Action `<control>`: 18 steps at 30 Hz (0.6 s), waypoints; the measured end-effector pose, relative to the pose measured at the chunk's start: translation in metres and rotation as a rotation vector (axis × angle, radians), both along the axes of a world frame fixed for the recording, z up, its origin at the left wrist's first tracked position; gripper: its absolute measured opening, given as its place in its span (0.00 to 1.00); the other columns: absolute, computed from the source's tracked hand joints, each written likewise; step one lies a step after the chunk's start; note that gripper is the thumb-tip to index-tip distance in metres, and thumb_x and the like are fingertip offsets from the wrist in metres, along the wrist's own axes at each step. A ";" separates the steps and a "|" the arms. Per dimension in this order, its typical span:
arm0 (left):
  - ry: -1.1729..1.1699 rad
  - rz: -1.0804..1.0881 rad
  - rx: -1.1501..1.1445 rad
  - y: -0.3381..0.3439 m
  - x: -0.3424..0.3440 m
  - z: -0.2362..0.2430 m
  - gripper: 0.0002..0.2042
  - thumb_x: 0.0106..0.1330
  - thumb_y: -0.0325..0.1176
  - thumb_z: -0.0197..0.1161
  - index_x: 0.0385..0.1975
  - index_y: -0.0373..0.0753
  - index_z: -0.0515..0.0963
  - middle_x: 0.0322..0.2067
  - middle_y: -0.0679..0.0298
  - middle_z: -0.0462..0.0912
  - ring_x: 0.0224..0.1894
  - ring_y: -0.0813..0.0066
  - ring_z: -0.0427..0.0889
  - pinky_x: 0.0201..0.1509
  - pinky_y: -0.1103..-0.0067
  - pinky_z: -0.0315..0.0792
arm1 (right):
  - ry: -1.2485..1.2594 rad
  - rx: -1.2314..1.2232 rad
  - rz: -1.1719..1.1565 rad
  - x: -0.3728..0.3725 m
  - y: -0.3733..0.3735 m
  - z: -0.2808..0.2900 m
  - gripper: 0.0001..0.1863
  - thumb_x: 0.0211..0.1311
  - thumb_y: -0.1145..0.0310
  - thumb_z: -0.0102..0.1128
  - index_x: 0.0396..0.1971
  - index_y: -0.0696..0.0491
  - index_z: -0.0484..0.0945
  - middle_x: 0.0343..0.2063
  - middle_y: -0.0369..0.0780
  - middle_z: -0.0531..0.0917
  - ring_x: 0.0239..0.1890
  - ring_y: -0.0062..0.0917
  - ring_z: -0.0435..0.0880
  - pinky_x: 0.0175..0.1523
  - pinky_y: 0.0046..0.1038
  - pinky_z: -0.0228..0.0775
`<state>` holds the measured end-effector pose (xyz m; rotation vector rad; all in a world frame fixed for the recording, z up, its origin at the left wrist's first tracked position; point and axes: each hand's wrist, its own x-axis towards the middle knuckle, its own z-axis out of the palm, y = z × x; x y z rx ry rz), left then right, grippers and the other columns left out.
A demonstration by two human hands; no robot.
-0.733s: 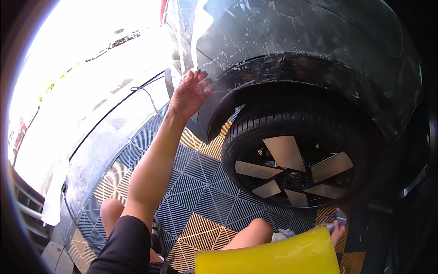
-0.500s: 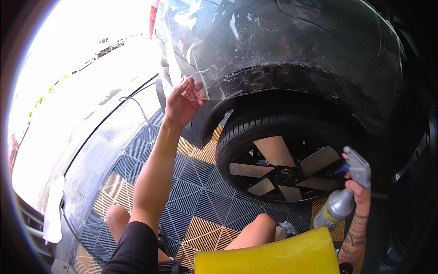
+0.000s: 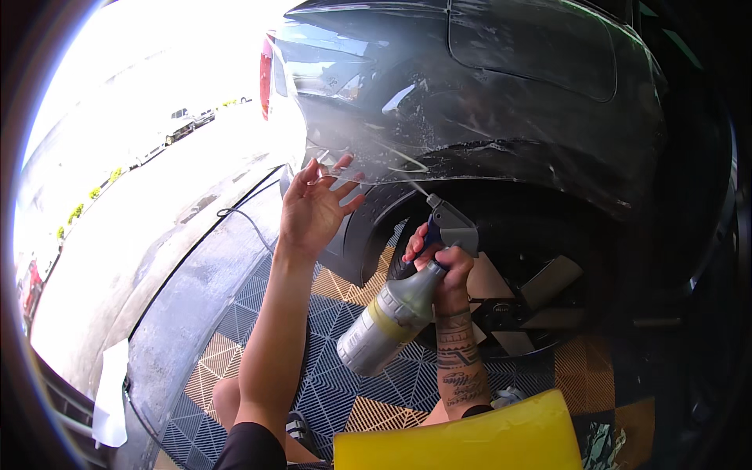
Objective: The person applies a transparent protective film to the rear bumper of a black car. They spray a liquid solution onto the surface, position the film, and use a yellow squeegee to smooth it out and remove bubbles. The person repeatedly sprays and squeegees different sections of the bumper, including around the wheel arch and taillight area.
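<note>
Wet clear film covers the dark car's rear quarter panel, its loose lower edge hanging above the wheel arch. My left hand is raised at the rear corner of the panel, thumb and fingers at the film's edge, pinching it while the other fingers spread. My right hand grips a grey spray bottle by its neck, fingers on the blue trigger. The bottle is tilted, its nozzle just below the film's edge, and a pale streak of spray runs up-left from it toward the film.
Below the arch is the wheel, partly hidden by my right arm. A yellow curved sheet juts in at the bottom. Patterned floor tiles lie under me. A cable runs along the left, and a white strip hangs at lower left.
My right hand has brought the spray bottle leftward and up, from beside the wheel to under the film, and spray now shows. The fingers of my left hand have spread somewhat.
</note>
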<state>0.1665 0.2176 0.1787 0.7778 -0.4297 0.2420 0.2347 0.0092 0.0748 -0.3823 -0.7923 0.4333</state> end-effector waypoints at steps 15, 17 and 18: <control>0.048 0.063 0.029 0.008 -0.001 -0.012 0.10 0.65 0.41 0.47 0.32 0.45 0.72 0.60 0.55 0.67 0.61 0.50 0.63 0.63 0.57 0.51 | 0.013 -0.244 0.074 0.006 0.000 0.014 0.28 0.34 0.66 0.50 0.42 0.61 0.72 0.31 0.46 0.78 0.36 0.35 0.78 0.50 0.40 0.71; 0.067 0.076 0.014 0.005 -0.006 -0.015 0.12 0.63 0.40 0.51 0.19 0.44 0.69 0.61 0.57 0.66 0.61 0.55 0.63 0.62 0.59 0.52 | 0.102 -0.122 0.034 0.008 -0.005 0.014 0.28 0.34 0.65 0.49 0.42 0.62 0.72 0.31 0.47 0.78 0.36 0.36 0.78 0.50 0.39 0.71; 0.071 0.083 0.025 0.006 -0.006 -0.017 0.12 0.63 0.40 0.50 0.19 0.44 0.69 0.61 0.58 0.66 0.61 0.57 0.63 0.62 0.60 0.53 | 0.154 -0.047 0.024 -0.002 -0.004 0.022 0.28 0.34 0.65 0.49 0.42 0.62 0.72 0.31 0.47 0.78 0.36 0.36 0.78 0.50 0.38 0.71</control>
